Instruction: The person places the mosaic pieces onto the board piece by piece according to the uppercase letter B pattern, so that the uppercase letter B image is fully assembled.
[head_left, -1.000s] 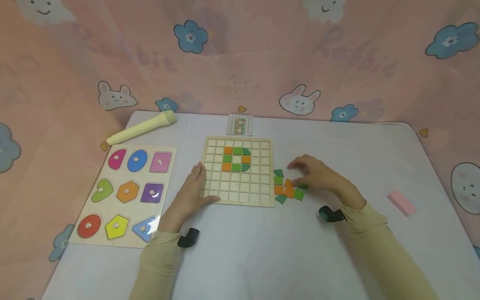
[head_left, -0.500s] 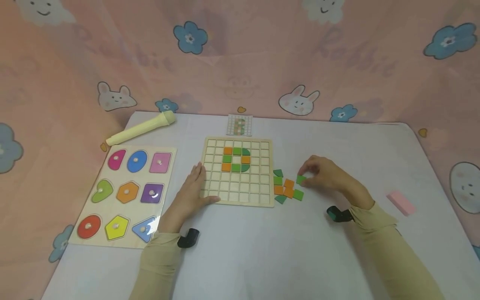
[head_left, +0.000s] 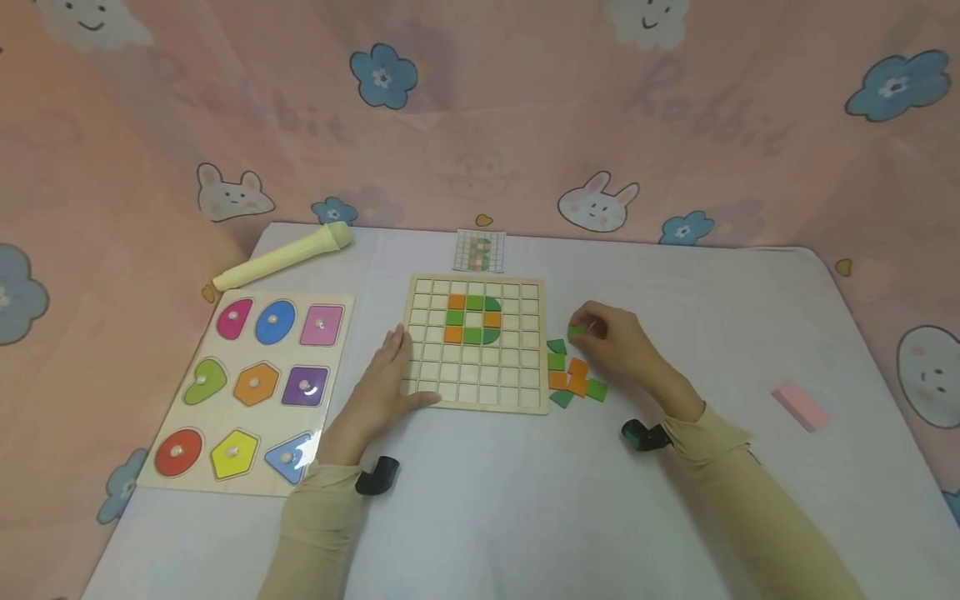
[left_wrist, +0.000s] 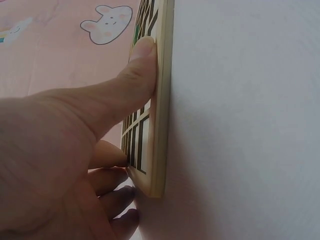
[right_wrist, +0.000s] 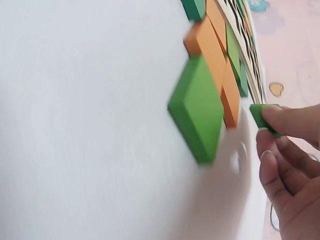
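Note:
A wooden grid board (head_left: 459, 372) lies mid-table, bearing orange and green tiles set in a ring with a rounded right side. My left hand (head_left: 377, 396) rests on its near left corner, fingers straight along the left side and thumb (left_wrist: 142, 52) on the near edge. My right hand (head_left: 615, 337) is raised right of the board and pinches a green tile (right_wrist: 260, 117) between thumb and fingers, which partly cover it. Below that hand lie loose pieces, among them a green square (right_wrist: 197, 112), orange squares (head_left: 557, 380) and dark green rounded pieces (head_left: 561, 399).
A pattern card (head_left: 480, 252) lies behind the board. To the left are a shape puzzle with knobbed pieces (head_left: 255, 383) and a pale yellow microphone-shaped object (head_left: 281, 258). A pink block (head_left: 801, 406) lies at the right. A patterned cloth (head_left: 480, 108) hangs behind the table.
My right hand has picked a green tile out of the loose pieces, drawn it right, then carried it up and left toward the board. The left hand stays in place.

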